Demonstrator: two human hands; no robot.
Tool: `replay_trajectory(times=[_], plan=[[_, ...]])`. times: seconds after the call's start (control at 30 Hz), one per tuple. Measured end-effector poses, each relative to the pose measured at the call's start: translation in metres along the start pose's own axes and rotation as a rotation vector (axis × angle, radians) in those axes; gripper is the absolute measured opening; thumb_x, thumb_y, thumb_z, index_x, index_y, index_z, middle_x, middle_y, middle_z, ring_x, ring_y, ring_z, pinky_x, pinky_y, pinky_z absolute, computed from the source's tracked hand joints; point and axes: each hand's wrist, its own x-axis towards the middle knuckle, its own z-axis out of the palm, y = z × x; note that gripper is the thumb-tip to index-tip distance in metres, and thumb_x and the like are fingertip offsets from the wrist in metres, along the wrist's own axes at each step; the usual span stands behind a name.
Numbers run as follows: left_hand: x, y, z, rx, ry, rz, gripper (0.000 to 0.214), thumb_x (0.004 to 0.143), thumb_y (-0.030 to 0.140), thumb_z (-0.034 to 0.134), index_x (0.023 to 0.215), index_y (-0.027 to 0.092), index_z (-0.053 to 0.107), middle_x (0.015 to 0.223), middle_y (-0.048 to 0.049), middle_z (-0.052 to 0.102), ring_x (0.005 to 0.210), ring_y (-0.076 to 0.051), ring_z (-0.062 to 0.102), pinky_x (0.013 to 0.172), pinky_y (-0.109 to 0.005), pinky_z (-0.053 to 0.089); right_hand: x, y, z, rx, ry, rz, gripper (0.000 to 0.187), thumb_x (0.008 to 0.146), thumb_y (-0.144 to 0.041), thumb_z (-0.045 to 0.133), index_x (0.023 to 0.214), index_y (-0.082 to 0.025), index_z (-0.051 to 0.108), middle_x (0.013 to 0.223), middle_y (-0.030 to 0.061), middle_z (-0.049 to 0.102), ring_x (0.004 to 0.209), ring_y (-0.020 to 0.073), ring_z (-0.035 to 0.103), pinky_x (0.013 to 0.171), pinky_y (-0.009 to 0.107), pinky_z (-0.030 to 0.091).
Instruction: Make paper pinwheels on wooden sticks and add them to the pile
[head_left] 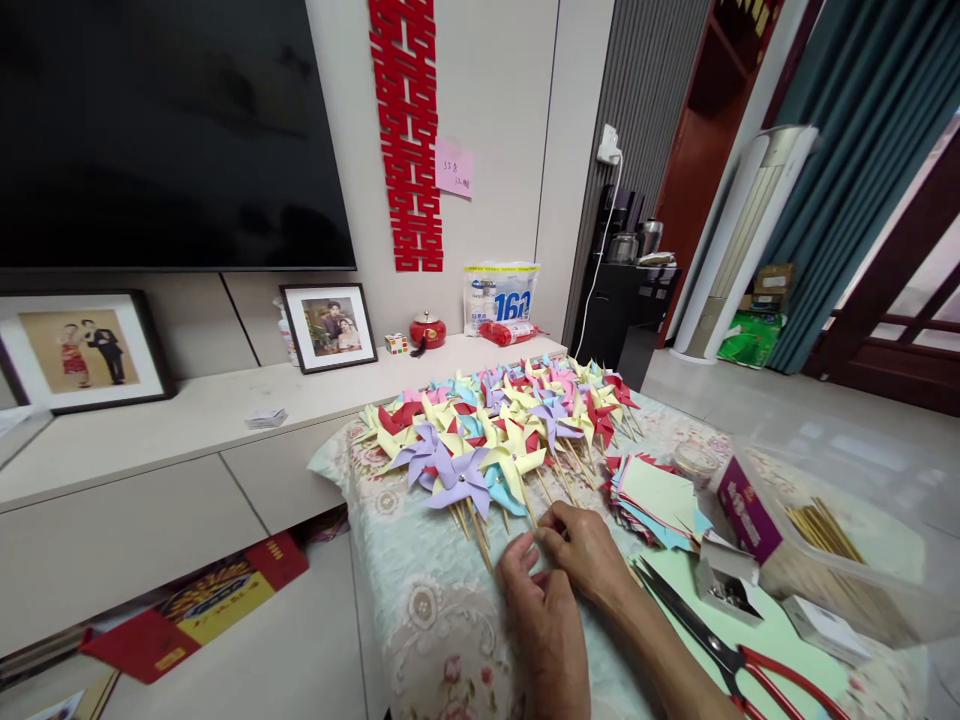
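Many paper pinwheels on thin wooden sticks lie in a spread pile on the cloth-covered table. At the near edge of the pile is a pale yellow pinwheel [514, 457], beside a purple pinwheel [460, 480] and a blue one [504, 490]. My right hand [583, 548] is closed, its fingertips pinching the lower end of the yellow pinwheel's stick. Just below it, my left hand [546, 615] has curled fingers, tips close to the same stick end; what they grip, if anything, is hidden.
Right of my hands are stacked paper squares [658, 500], red-handled scissors [720, 650], a small open box of metal fasteners [729, 580] and a plastic tub [847, 590] holding sticks. A floral cloth [427, 650] covers the table. A low cabinet [187, 430] stands behind at left.
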Motion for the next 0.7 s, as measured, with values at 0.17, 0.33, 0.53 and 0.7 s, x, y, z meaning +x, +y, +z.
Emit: replay_trajectory(times=[0.17, 0.33, 0.53, 0.7], plan=[[-0.001, 0.007, 0.001, 0.054, -0.021, -0.035, 0.045, 0.065, 0.005, 0.059, 0.109, 0.017, 0.062, 0.107, -0.0127, 0.064, 0.090, -0.025, 0.063, 0.080, -0.037, 0.048, -0.009, 0.013, -0.032, -0.033, 0.106, 0.060, 0.016, 0.086, -0.024, 0.051, 0.079, -0.020, 0.065, 0.075, 0.0029, 0.071, 0.071, 0.0189, 0.065, 0.066, 0.025, 0.041], [-0.004, 0.016, 0.003, 0.069, -0.036, -0.051, 0.040, 0.064, 0.005, 0.057, 0.102, 0.018, 0.063, 0.098, -0.0107, 0.066, 0.092, -0.026, 0.063, 0.080, -0.036, 0.047, -0.024, 0.031, -0.068, -0.147, 0.190, 0.182, 0.016, 0.088, -0.026, 0.049, 0.085, -0.021, 0.064, 0.081, 0.0050, 0.073, 0.076, 0.0224, 0.065, 0.067, 0.028, 0.038], [-0.005, 0.010, 0.004, 0.056, -0.083, -0.048, 0.035, 0.063, 0.013, 0.057, 0.097, 0.017, 0.065, 0.088, -0.0088, 0.067, 0.084, -0.024, 0.062, 0.076, -0.034, 0.046, -0.037, 0.038, -0.069, -0.297, 0.088, 0.251, 0.018, 0.084, -0.013, 0.052, 0.081, -0.019, 0.068, 0.081, 0.0093, 0.075, 0.077, 0.0227, 0.066, 0.062, 0.028, 0.030], [-0.004, 0.006, 0.002, 0.042, -0.165, -0.046, 0.031, 0.065, 0.025, 0.063, 0.094, 0.017, 0.066, 0.072, -0.0023, 0.064, 0.064, -0.019, 0.057, 0.064, -0.030, 0.045, -0.036, 0.037, -0.054, -0.390, 0.007, 0.305, 0.011, 0.084, -0.015, 0.058, 0.083, -0.019, 0.068, 0.089, 0.0131, 0.076, 0.083, 0.0257, 0.069, 0.061, 0.029, 0.027]])
